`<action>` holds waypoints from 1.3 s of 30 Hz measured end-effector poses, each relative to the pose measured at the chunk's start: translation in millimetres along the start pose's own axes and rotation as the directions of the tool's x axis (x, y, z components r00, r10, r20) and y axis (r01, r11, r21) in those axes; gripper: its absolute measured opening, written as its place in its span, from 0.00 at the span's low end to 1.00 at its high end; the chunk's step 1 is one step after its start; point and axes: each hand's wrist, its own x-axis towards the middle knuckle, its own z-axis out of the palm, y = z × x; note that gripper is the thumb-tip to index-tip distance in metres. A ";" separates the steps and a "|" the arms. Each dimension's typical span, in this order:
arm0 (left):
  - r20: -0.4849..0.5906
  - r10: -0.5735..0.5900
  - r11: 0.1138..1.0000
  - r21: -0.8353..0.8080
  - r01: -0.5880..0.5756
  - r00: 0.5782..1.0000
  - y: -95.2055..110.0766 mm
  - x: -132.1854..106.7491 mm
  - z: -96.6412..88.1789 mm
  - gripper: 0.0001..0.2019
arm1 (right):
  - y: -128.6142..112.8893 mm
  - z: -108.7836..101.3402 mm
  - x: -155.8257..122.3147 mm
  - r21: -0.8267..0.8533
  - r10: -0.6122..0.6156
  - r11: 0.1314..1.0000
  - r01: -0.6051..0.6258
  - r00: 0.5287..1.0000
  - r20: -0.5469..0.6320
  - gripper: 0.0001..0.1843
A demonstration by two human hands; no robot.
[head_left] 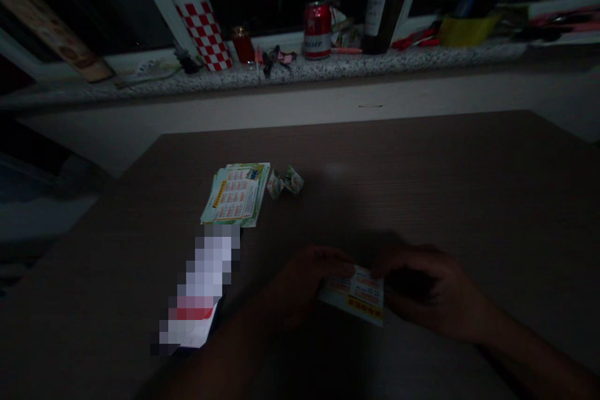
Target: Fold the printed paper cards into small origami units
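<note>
Both hands meet low in the head view over a dark wooden table. My left hand and my right hand pinch a small printed paper card between them, each gripping one side, with the card partly folded. Farther up the table lies a stack of similar printed cards, with a small folded paper piece just to its right. The scene is very dim, so finger detail is faint.
A white and red paper, partly pixelated, lies left of my left forearm. On the stone sill behind stand a red-white checkered bottle, a red can, a dark bottle, a small red jar and clutter.
</note>
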 end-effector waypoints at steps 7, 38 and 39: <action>-0.030 0.310 0.886 0.372 -0.278 0.950 0.0 1.9 -1.1 0.08 | 6.3 -1.0 2.1 -0.062 -0.060 0.996 0.059 0.998 -0.009 0.08; 0.675 0.423 -0.466 0.735 -0.493 0.605 -6.1 6.8 -12.6 0.06 | 24.5 0.2 -1.6 -0.411 0.089 0.902 -0.129 0.989 -0.115 0.21; 0.674 0.412 -0.461 0.734 -0.498 0.613 -5.0 6.7 -13.0 0.06 | 24.9 -0.7 -0.9 -0.433 0.055 0.897 -0.090 0.994 -0.092 0.21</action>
